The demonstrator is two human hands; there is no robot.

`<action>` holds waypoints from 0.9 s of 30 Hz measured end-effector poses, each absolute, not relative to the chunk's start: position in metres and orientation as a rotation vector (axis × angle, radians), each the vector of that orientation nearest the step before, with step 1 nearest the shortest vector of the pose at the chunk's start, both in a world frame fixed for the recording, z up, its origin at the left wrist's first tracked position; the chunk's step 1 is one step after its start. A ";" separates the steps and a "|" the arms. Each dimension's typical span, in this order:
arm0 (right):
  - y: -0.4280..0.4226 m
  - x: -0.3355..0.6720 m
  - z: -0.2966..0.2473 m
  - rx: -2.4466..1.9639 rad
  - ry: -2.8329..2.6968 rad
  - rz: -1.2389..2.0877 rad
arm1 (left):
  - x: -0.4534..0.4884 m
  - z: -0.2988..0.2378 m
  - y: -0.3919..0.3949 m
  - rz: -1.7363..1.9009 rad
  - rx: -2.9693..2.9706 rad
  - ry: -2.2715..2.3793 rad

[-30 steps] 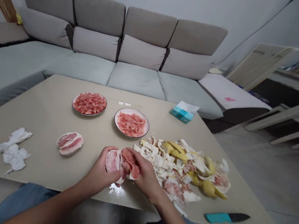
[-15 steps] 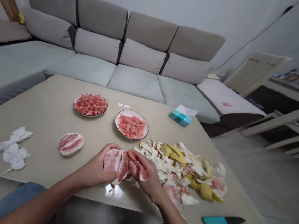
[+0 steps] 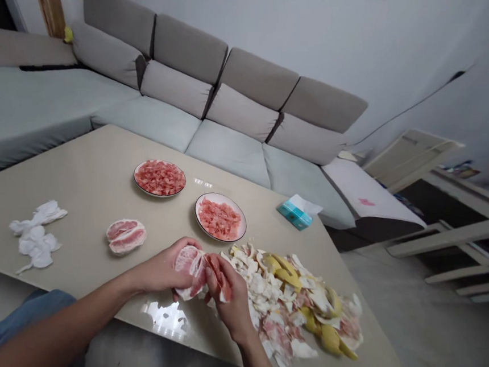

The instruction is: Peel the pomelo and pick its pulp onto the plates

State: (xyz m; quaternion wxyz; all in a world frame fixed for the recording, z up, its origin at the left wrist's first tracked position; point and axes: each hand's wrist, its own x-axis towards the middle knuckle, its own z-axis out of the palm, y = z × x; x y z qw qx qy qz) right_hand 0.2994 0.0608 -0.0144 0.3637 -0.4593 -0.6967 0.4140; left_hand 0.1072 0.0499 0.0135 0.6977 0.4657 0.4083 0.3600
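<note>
Both my hands hold a peeled pink pomelo chunk (image 3: 189,266) just above the near edge of the beige table (image 3: 85,180). My left hand (image 3: 160,269) cups its left side with fingers curled round it. My right hand (image 3: 228,290) grips a red segment on the right side and pulls it away from the rest. To the right of my hands lies a heap of white pith and yellow peel (image 3: 297,301).
Two plates of pink fruit pieces stand further back, one (image 3: 159,178) on the left and one (image 3: 220,217) closer. A pomelo piece (image 3: 126,236) and crumpled tissues (image 3: 37,237) lie left. A teal tissue pack (image 3: 295,213) sits near the far edge. A grey sofa (image 3: 185,97) stands behind.
The view has swung up and to the right, and the knife at the bottom right has left the picture. My hands still work on the same pomelo chunk, the segment a little more parted.
</note>
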 end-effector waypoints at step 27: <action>0.073 0.327 0.046 -1.154 -2.047 1.681 | 0.128 -0.003 0.028 -0.099 1.405 -0.042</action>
